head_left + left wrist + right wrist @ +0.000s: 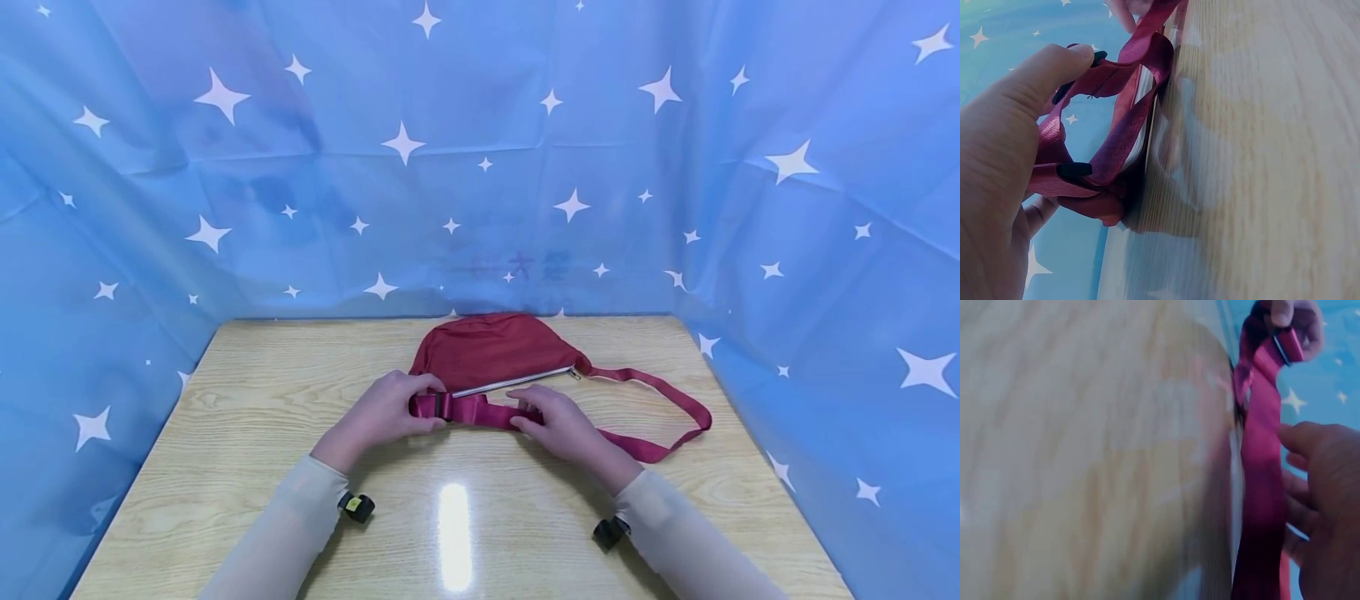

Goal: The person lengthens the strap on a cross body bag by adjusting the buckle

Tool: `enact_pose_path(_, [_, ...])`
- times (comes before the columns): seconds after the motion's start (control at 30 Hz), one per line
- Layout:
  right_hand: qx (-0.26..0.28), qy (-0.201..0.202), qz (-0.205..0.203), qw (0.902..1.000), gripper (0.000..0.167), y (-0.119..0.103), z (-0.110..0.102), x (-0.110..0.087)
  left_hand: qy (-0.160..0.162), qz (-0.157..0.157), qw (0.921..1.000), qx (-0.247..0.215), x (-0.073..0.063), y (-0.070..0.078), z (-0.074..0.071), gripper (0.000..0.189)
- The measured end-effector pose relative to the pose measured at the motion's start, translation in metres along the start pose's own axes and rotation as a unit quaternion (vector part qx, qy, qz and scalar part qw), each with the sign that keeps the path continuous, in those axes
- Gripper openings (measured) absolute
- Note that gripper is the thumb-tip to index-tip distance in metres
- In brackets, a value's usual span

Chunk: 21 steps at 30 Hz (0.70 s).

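Red waist bag [491,348] lay flat at the far middle of the worktop [225,433], zip side toward the person; its strap [480,412] ran across the front of the bag between both hands, then looped out to the right and back along the wood. Left hand [382,414] gripped the strap at the black slider buckle [442,406], thumb on top and fingers [1035,81] curled round the webbing, which the left wrist view showed bunched in a fold with the black buckle bars exposed; right hand [562,425] lay on the strap just right of that, fingers [1310,450] bent and pinching the flat webbing, though the right wrist view was blurred and the exact hold of the thumb could not be told. Step in hand looked like working the strap through the buckle; to do it well, the left hand should have kept the buckle steady and tilted so the bars opened; the right should have fed the webbing flat, no twist, in short pulls rather than one tug; the bag should have stayed lying on the worktop so the zip did not drag. Risks, as a judgement: the fold at the buckle jamming; the loose loop on the right catching under the right sleeve [697,542].
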State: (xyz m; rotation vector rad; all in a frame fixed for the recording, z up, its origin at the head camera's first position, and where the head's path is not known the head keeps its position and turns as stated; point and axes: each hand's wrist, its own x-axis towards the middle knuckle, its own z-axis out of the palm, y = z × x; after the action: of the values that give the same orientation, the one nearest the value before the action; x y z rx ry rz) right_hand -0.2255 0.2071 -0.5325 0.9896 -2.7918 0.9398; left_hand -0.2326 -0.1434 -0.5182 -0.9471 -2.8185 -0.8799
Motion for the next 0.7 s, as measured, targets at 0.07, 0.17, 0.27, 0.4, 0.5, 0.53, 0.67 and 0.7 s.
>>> enact_pose_path(0.07, [-0.008,-0.007,-0.007,0.9999,0.043,-0.005,0.004,0.003,-0.001,-0.001,1.0,0.0,0.0,0.001,0.0,0.047])
enact_pose_path(0.17, [-0.013,-0.014,-0.019,0.9996,0.045,-0.012,0.011,0.009,-0.002,-0.004,1.0,-0.001,0.001,0.002,0.0,0.047])
enact_pose_path(0.27, [-0.005,-0.014,-0.022,0.9996,0.047,-0.023,0.019,0.018,-0.002,-0.005,1.0,-0.002,0.001,0.002,0.0,0.046])
enact_pose_path(0.4, [-0.001,-0.006,-0.02,0.9998,0.045,-0.036,0.028,0.028,0.0,-0.004,1.0,-0.002,0.001,0.002,0.001,0.046])
enact_pose_path(0.5, [-0.004,0.005,-0.017,0.9998,0.04,-0.044,0.033,0.031,0.004,0.0,1.0,-0.002,0.001,0.001,0.002,0.046])
enact_pose_path(0.53, [-0.004,0.009,-0.016,0.9998,0.039,-0.045,0.033,0.031,0.006,0.001,1.0,-0.001,0.001,0.001,0.002,0.046])
enact_pose_path(0.67, [-0.001,0.019,-0.017,0.9997,0.037,-0.049,0.031,0.03,0.008,0.003,1.0,-0.002,0.001,0.001,0.002,0.046])
enact_pose_path(0.7, [0.001,0.021,-0.02,0.9996,0.037,-0.05,0.029,0.03,0.007,0.002,1.0,-0.002,0.001,0.001,0.001,0.046])
